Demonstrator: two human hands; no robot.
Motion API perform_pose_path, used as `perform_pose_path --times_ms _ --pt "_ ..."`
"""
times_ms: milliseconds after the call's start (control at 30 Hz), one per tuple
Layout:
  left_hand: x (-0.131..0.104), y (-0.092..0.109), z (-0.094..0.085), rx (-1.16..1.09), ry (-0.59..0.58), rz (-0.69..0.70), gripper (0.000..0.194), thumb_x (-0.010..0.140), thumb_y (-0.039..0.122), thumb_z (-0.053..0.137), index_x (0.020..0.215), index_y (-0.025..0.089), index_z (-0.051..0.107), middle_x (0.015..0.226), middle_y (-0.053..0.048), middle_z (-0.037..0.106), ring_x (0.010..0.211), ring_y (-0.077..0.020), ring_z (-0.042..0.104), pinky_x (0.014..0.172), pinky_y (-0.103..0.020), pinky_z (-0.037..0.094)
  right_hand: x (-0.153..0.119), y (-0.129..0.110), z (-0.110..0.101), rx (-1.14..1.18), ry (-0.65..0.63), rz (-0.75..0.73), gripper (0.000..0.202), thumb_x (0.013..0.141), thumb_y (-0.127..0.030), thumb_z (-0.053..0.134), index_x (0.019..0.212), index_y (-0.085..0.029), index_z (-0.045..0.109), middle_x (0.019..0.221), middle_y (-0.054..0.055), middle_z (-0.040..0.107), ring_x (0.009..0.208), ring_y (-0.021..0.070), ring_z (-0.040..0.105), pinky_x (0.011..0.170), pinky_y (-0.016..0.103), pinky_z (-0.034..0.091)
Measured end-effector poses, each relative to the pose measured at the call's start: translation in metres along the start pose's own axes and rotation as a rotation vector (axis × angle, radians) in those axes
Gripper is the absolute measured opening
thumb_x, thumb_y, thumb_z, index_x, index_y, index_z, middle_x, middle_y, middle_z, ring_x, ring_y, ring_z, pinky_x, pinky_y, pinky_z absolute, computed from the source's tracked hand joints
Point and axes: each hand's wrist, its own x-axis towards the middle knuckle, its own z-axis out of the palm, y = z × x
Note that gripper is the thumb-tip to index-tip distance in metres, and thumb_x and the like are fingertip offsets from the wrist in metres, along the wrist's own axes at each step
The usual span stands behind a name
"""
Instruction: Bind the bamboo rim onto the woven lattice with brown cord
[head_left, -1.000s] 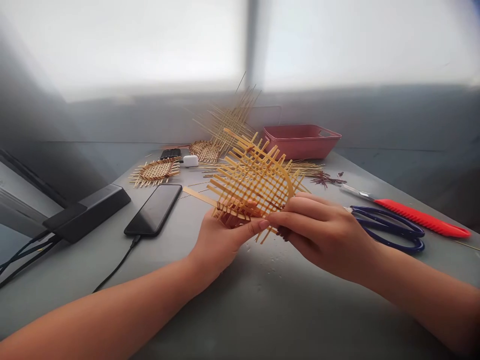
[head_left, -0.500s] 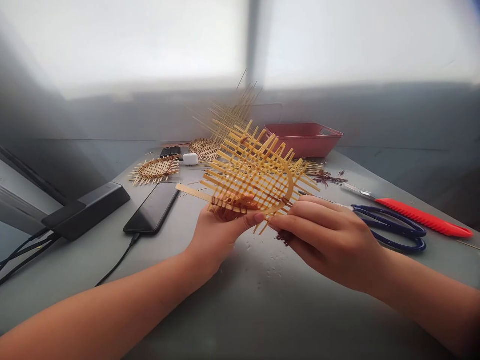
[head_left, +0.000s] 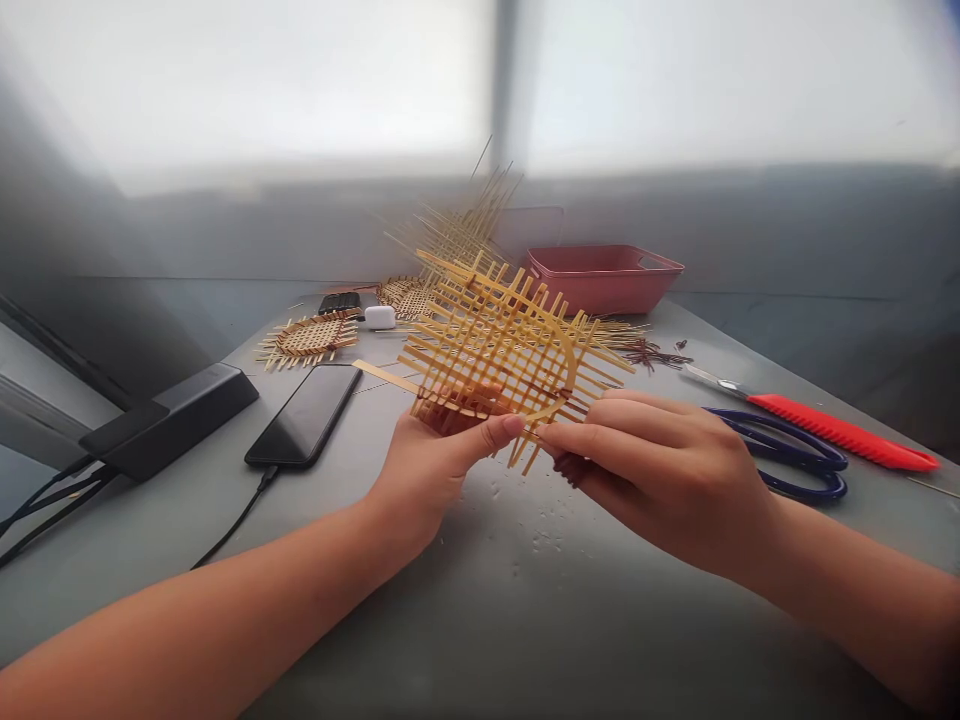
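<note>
An openwork woven piece of pale bamboo strips [head_left: 499, 345] is held up above the table, tilted, its strip ends sticking out all round. A curved flat band forms a rim on it, tied in places with brown strands. My left hand [head_left: 442, 460] grips its lower left edge, the thumb lying along the front and the fingers behind the mesh. At the lower right edge my right hand [head_left: 667, 475] is closed in a pinch, close to the left thumb. Dark brown strands [head_left: 571, 468] show bunched under its curled fingers; the pinched fingertips are partly hidden.
Behind stand a pink basket [head_left: 604, 280] and a sheaf of thin strips [head_left: 465, 225]. Another woven piece [head_left: 311, 338], a phone [head_left: 304, 415] on a cable and a black power strip [head_left: 176, 415] lie left. Blue-handled scissors [head_left: 795, 450] and a red cutter [head_left: 840, 430] lie right.
The woven piece has tipped slightly, its top edge lower and turned a little to the left. Both hands keep their hold in almost the same place.
</note>
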Motion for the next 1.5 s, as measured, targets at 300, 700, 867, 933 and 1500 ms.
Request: perform_pose_path --times_ms 300,700,867,933,1500 --pt "0.014 0.003 -0.014 0.037 0.054 0.051 0.026 0.064 0.028 0.088 0.084 0.020 0.073 0.088 -0.001 0.072 0.088 -0.0168 0.064 0.082 -0.030 0.051 -0.002 0.006 0.004 0.153 -0.003 0.126 0.017 0.090 -0.007 0.055 0.093 -0.017 0.068 0.070 0.002 0.067 0.060 0.0130 0.062 0.057 0.025 0.051" --pt "0.005 0.000 -0.009 0.049 -0.137 -0.094 0.023 0.079 0.036 0.078 0.096 0.022 0.071 0.102 -0.003 0.070 0.088 -0.0142 0.063 0.079 -0.026 0.052 0.000 0.002 -0.009 -0.004 -0.002 0.075 0.015 0.090 -0.008 0.060 0.092 -0.017 0.071 0.059 -0.002 0.060 0.053 0.0118 0.050 0.052 0.024 0.042" --pt "0.005 -0.001 -0.010 0.035 -0.157 -0.113 0.024 0.084 0.039 0.072 0.100 0.021 0.071 0.108 -0.005 0.072 0.095 -0.0177 0.064 0.078 -0.027 0.053 -0.003 0.004 -0.005 -0.007 -0.013 0.138 0.015 0.090 -0.011 0.060 0.087 -0.020 0.072 0.067 0.000 0.070 0.060 0.0143 0.063 0.057 0.026 0.048" --pt "0.006 -0.002 -0.011 0.041 -0.161 -0.102 0.025 0.084 0.041 0.071 0.100 0.021 0.071 0.109 -0.006 0.072 0.095 -0.0187 0.065 0.078 -0.028 0.053 -0.004 0.006 -0.003 0.001 -0.012 0.163 0.016 0.090 -0.012 0.060 0.088 -0.021 0.073 0.068 0.000 0.072 0.061 0.0144 0.064 0.058 0.026 0.049" --pt "0.002 -0.005 -0.009 0.116 -0.252 -0.115 0.024 0.081 0.035 0.075 0.101 0.023 0.067 0.103 -0.003 0.068 0.088 -0.0154 0.061 0.074 -0.027 0.054 0.001 0.008 -0.002 0.178 -0.194 0.338 0.019 0.080 -0.007 0.058 0.081 -0.019 0.072 0.064 -0.002 0.072 0.050 0.0101 0.060 0.048 0.021 0.041"
